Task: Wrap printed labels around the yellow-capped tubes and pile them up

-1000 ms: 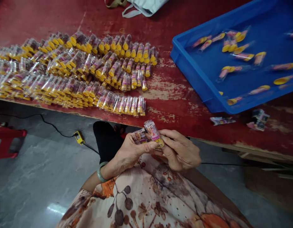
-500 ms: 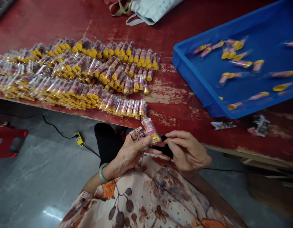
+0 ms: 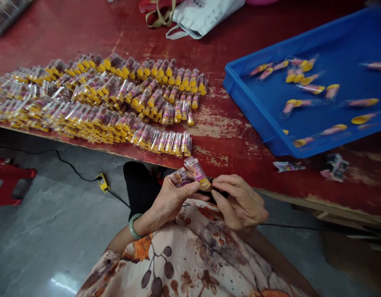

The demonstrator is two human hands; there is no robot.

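My left hand [image 3: 175, 200] is closed on a small clear plastic tube [image 3: 195, 171] with a yellow end and a printed label inside. The tube tilts, its yellow end toward my right hand. Under the same thumb, a printed card [image 3: 180, 177] with a picture on it sticks out beside the tube. Close to the tube's yellow end, the thumb and fingertips of my right hand [image 3: 240, 202] come together in a pinch. Whether something small is between them I cannot make out. Both hands are above my lap at the table's front edge.
Many similar yellow-ended tubes [image 3: 116, 99] lie in stacked rows on the worn red table [image 3: 221, 119]. A blue tray [image 3: 249, 107] at right holds several more. Crumpled wrappers [image 3: 334, 167] lie before it. White bag [image 3: 205, 18] at the back; red stool [image 3: 11, 181] on the floor.
My right hand has moved slightly left, closer to the tube's yellow end. The left hand keeps the tube and card. The whole view has shifted a little.
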